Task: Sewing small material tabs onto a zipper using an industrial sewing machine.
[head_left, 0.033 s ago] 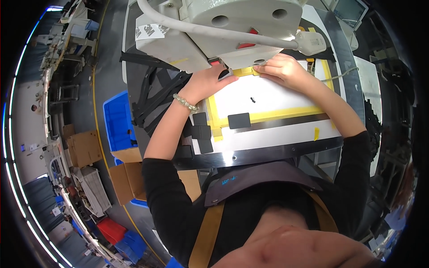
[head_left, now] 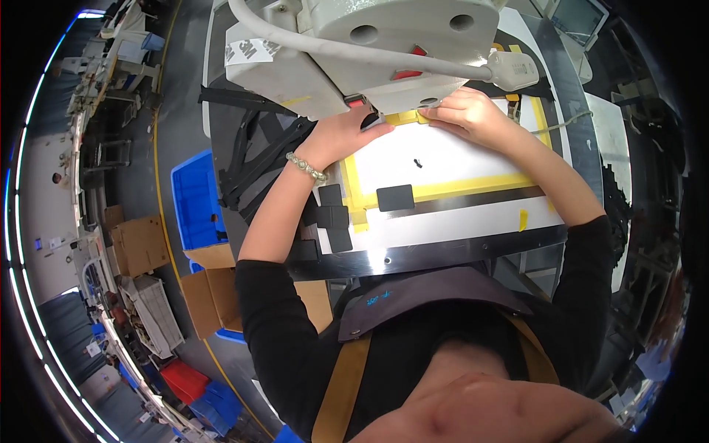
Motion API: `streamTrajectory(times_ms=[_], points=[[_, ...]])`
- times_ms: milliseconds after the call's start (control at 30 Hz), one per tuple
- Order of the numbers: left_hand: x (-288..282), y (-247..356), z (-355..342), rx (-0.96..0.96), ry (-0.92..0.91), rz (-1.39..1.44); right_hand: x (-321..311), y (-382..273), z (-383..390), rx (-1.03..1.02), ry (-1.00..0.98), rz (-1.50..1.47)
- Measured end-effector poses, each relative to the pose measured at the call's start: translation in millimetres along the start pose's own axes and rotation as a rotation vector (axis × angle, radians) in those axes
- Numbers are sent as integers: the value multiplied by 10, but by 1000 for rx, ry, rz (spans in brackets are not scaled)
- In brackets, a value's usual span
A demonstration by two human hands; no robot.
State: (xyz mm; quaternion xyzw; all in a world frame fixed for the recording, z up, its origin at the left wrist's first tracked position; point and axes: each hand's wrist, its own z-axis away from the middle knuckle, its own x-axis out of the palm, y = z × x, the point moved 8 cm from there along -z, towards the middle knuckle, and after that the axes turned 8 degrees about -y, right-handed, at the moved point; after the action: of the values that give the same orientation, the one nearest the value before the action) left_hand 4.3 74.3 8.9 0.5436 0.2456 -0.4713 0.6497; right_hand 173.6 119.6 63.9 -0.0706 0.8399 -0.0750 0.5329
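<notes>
A small black piece (head_left: 371,119) lies at the far left corner of the white sheet, just under the machine, by the thumb and forefinger of the left hand (head_left: 337,138). Only a bit of it shows, seemingly slanting from far left to near right; its full length is hidden. The left hand is nearer to it. Whether those fingers clamp it I cannot tell, since the machine covers some of the tips.

Right of the piece, yellow tape (head_left: 401,118) runs left to right along the sheet's far edge. The right hand (head_left: 476,119) reaches its right part, fingers close together and bent, the tips at the tape; whether they pinch anything I cannot tell.

Between the forearms spreads the smooth white sheet (head_left: 458,161), framed in matte tape, with a tiny black scrap (head_left: 418,163) near its middle. Flat, dull black patches (head_left: 395,197), squarish with neat edges, lie at the near left. Beyond the hands stands the pale, hard-shelled machine (head_left: 384,77), its thick round cable (head_left: 354,52) curving across. Limp black straps (head_left: 255,159) tangle at the left, and the worktop (head_left: 443,255) ends near the person in shiny metal.
</notes>
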Motion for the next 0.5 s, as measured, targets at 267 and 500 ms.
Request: streamTrajectory(times_ms=[267, 500], points=[[-54, -82, -177, -56, -20, -11, 31, 111, 36, 82, -82, -23], [3, -200, -240, -127, -190, 91, 35, 135, 28, 84, -92, -31]])
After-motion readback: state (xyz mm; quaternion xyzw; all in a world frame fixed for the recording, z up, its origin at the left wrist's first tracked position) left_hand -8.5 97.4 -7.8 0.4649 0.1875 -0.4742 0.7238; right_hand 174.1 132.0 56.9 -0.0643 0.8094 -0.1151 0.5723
